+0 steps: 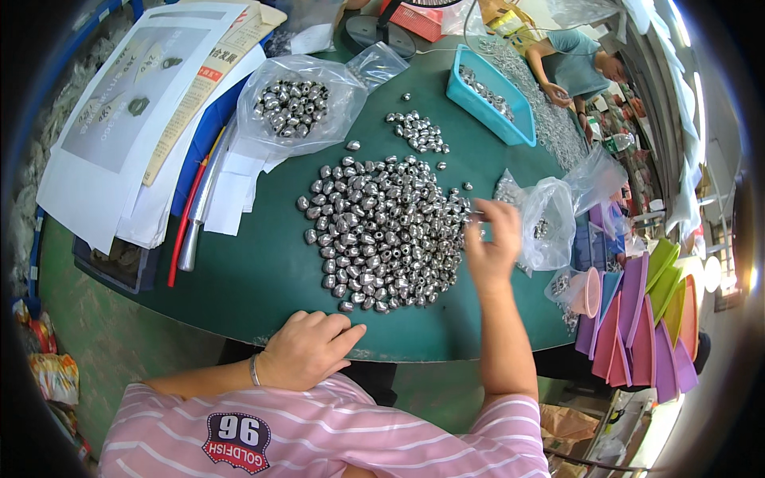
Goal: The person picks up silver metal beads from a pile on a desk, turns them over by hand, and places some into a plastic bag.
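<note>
A broad pile of shiny silver metal beads, some showing holes, lies on the green table. At the pile's right edge is my right hand. Its fingers are bent and pinched close to the beads, and what sits between the fingertips is too small to make out. My left hand rests at the table's near edge, below the pile. Its fingers lie loosely with nothing in them. Behind the main pile sits a smaller group of silver beads, with a few single ones scattered between.
A clear bag of beads stands at the back left, beside papers and a red pencil. A turquoise basket holds more pieces. Plastic bags and colourful bins are to the right. Another person works at the far right.
</note>
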The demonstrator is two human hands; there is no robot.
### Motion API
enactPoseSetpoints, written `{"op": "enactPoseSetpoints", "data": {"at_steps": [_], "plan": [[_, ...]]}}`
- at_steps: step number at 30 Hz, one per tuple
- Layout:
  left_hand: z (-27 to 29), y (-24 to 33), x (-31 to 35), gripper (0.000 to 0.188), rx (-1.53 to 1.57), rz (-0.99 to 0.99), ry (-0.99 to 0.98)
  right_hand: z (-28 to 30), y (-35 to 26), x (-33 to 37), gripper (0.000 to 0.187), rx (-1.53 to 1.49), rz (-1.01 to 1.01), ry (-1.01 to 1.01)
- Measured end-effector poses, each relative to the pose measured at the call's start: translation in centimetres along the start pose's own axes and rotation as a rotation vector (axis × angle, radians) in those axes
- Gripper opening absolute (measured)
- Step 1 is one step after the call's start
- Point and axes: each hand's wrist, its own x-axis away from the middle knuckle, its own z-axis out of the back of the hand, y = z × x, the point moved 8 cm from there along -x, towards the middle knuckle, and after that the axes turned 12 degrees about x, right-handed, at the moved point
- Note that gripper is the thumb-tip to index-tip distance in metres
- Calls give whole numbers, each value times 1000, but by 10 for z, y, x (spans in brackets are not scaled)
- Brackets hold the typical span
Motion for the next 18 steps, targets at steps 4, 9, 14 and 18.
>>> {"op": "enactPoseSetpoints", "data": {"at_steps": [4, 9, 14, 18], "plan": [[2, 0, -2, 54, 20, 9, 2, 62, 91, 10, 17, 233, -153, 176], [-2, -1, -3, 60, -2, 8, 16, 85, 205, 45, 18, 473, -432, 34], [-1, -3, -4, 58, -16, 33, 4, 54, 130, 15, 24, 334, -169, 81], [0, -3, -5, 56, -13, 28, -1, -24, 64, -6, 22, 23, -6, -283]]}}
